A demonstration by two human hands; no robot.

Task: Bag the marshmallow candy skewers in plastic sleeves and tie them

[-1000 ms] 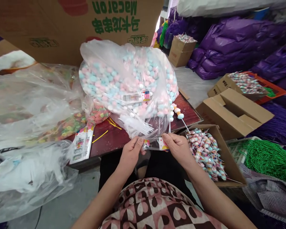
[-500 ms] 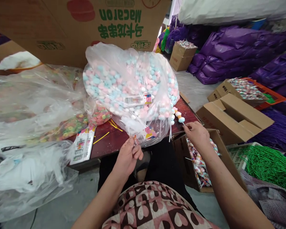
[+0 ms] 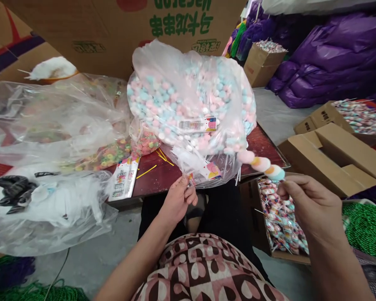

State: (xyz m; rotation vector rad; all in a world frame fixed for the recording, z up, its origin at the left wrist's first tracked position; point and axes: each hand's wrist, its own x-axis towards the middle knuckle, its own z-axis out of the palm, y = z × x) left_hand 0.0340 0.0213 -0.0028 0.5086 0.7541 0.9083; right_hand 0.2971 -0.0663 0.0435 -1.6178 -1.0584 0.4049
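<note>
From where I stand, the skewer (image 3: 261, 164) slants over the near right corner of the bench (image 3: 263, 146), its soft, rounded sweets threaded in pink, white, orange and pale blue. The right hand (image 3: 315, 202) has its thumb and fingers pinched together on the skewer's lower end, just below the blue piece. The skewer's far tip lies in front of the big bag (image 3: 163, 96); I can't tell if they touch.

The left hand (image 3: 177, 198) is at the bench's front edge, fingers curled in, thumb and forefinger pressed together on what looks like a small, shiny wrapper (image 3: 191, 179), mostly hidden.

The big bag is thin, crinkled, see-through plastic, plump with smooth pastel lumps. Thin white sticks (image 3: 188, 161) show through film by its front. To the left, narrow yellow ties (image 3: 146, 171) lie on the glossy dark red wood, near a flat, slick printed packet (image 3: 123, 179). A smaller bag (image 3: 146, 143) bulges with rough-looking reddish sweets.

Below the right hand, a cardboard box (image 3: 291, 257) holds a heap of wrapped, knobbly skewers in glinting film.
</note>
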